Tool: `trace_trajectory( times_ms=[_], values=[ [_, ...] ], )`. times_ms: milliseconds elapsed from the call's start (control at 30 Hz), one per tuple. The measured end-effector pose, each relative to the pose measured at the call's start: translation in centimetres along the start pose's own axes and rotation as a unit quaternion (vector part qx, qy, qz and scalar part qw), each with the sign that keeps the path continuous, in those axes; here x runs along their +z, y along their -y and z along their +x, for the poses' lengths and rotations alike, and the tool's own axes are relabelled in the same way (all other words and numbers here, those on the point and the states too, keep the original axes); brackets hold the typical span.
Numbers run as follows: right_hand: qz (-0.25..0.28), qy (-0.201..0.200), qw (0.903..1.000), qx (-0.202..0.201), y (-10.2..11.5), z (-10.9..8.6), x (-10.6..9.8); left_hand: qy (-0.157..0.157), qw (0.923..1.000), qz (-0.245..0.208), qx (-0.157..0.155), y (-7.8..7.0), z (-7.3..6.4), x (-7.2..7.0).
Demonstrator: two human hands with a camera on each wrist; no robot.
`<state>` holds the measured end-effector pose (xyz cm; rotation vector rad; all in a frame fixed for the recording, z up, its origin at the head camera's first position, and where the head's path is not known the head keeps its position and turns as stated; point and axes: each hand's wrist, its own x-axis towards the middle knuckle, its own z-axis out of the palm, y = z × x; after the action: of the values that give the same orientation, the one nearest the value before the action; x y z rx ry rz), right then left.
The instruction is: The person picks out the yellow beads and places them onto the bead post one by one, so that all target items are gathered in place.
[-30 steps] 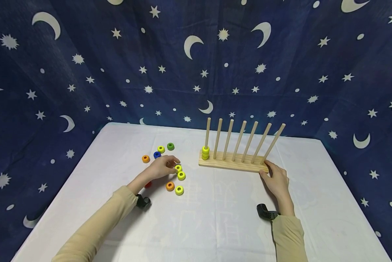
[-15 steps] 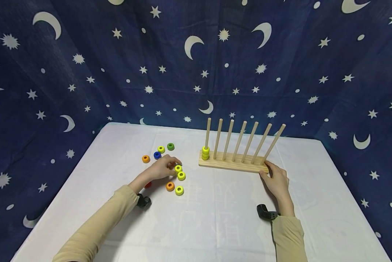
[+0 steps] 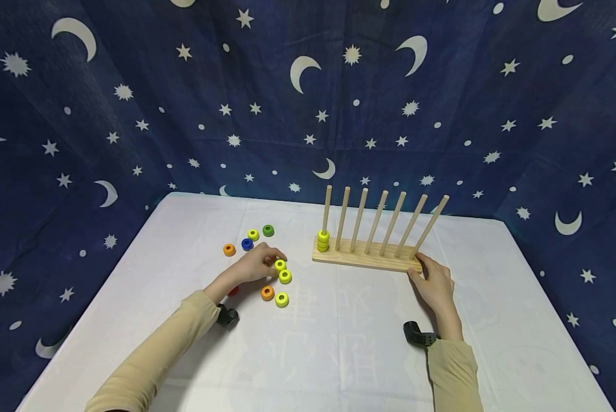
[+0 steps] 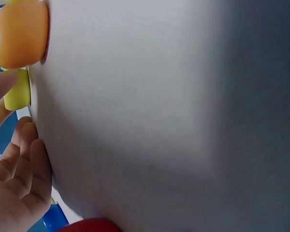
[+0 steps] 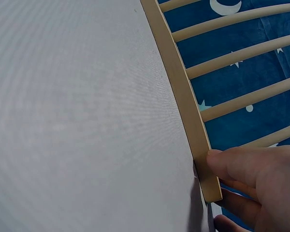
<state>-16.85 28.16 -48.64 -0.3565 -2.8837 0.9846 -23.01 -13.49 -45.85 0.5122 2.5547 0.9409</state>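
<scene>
My left hand [image 3: 253, 265] has its thumb and index finger on either side of a yellow bead [image 3: 280, 265], pinching it where it lies among the loose beads. A second yellow bead [image 3: 285, 277] sits right against it. In the left wrist view, the thumb partly covers the pinched yellow bead [image 4: 20, 92], and the other fingers curve close to the tabletop. The wooden peg rack [image 3: 364, 260] stands at centre right, with a stack of yellow beads [image 3: 323, 241] on its leftmost peg. Its right end is gripped by my right hand [image 3: 435, 284], thumb in front and fingers behind.
Around my left hand lie orange beads [image 3: 268, 293], a blue bead [image 3: 247, 244], a green bead [image 3: 268, 230], more yellow beads [image 3: 282, 299] and a partly hidden red bead [image 3: 233, 291]. A dark blue curtain [image 3: 267, 86] rises behind the white table [image 3: 334, 355].
My left index fingertip has lowered slightly to the right, closing in around the yellow bead. My right hand and the peg rack stay where they were.
</scene>
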Motion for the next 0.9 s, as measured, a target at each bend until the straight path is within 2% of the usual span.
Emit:
trace_trajectory(
  times_ms=[767, 900],
  values=[
    [0.001, -0.007, 1.0, -0.003, -0.04, 0.02, 0.11, 0.006, 0.9999, 0.0, -0.008, -0.11, 0.13, -0.21],
    [0.004, -0.012, 0.9999, -0.008, -0.18, 0.06, 0.14, 0.005, 1.0, 0.005, 0.004, 0.05, 0.14, -0.22]
  ],
)
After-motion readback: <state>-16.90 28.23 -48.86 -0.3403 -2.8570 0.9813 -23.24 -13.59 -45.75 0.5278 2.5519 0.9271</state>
